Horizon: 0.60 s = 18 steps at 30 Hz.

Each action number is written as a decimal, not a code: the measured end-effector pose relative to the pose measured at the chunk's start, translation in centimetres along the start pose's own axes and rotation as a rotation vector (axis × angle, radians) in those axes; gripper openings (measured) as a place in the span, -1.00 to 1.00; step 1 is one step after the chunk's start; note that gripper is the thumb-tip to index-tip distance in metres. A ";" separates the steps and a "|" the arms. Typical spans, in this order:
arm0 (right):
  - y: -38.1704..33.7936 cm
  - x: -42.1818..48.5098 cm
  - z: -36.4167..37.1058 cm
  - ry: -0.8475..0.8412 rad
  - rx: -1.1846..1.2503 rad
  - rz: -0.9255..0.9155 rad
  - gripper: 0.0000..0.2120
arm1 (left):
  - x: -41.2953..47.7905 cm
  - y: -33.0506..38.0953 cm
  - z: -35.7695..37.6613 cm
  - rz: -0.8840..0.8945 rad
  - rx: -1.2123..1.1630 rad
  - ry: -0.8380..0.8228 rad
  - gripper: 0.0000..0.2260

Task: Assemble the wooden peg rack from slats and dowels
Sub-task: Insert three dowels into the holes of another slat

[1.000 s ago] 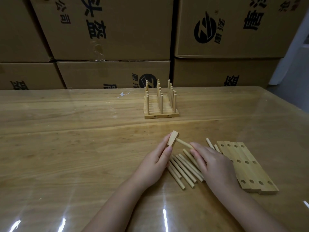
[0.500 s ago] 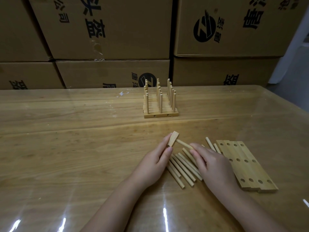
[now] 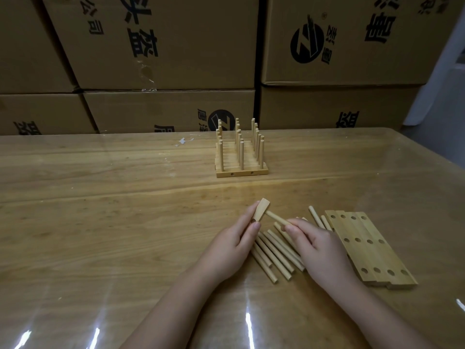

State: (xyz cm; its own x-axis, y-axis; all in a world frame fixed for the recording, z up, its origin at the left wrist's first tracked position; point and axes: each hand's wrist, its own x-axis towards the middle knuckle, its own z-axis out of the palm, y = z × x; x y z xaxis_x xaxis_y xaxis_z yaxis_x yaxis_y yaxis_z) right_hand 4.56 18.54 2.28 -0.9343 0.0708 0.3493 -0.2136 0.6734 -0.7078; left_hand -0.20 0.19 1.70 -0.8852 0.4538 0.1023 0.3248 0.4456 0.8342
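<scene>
Stacked cardboard boxes [image 3: 163,46] back a glossy wooden bench [image 3: 100,222]. Near its front, the left hand [image 3: 226,248] pinches a slat [image 3: 261,210] tilted up and away. The right hand [image 3: 319,250] pinches a dowel [image 3: 276,219] pointing left and away, its tip at the slat's side. Loose dowels [image 3: 274,255] lie diagonally beneath.

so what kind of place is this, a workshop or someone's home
Probably a warehouse or stockroom doubling as an assembly spot: printed cardboard cartons are stacked high behind the wooden table, where a finished peg rack stands beyond loose dowels and drilled slats.
</scene>
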 end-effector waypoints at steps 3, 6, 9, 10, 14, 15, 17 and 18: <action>-0.4 0.1 -0.2 -0.026 0.071 0.045 -0.82 | 0.0 -0.1 0.0 0.001 0.016 0.000 -0.62; -0.6 0.2 -0.3 -0.056 0.123 0.113 -0.79 | 0.0 -0.1 0.0 0.005 0.029 -0.002 -0.62; -0.8 0.3 -0.5 -0.075 0.244 0.198 -0.76 | 0.0 -0.1 0.0 0.000 0.040 -0.001 -0.62; -0.8 0.4 -0.5 -0.081 0.277 0.224 -0.75 | 0.0 0.0 0.0 0.000 0.042 0.000 -0.62; -1.1 0.5 -0.6 -0.102 0.383 0.350 -0.74 | -0.1 0.1 0.0 0.001 0.049 -0.013 -0.61; -1.1 0.5 -0.7 -0.111 0.417 0.382 -0.75 | -0.1 0.1 -0.1 0.006 0.045 -0.016 -0.61; -1.3 0.5 -0.8 -0.130 0.473 0.436 -0.76 | -0.1 0.2 -0.1 0.013 0.038 -0.017 -0.60; -1.3 0.5 -0.9 -0.142 0.498 0.465 -0.76 | -0.2 0.2 -0.1 0.013 0.038 -0.020 -0.60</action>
State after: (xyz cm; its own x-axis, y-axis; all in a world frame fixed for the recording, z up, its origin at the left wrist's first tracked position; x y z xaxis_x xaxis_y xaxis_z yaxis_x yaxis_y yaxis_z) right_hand 4.67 18.33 3.94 -0.9816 0.1499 -0.1179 0.1440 0.1767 -0.9737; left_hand -0.03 0.10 1.94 -0.8740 0.4752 0.1021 0.3495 0.4685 0.8114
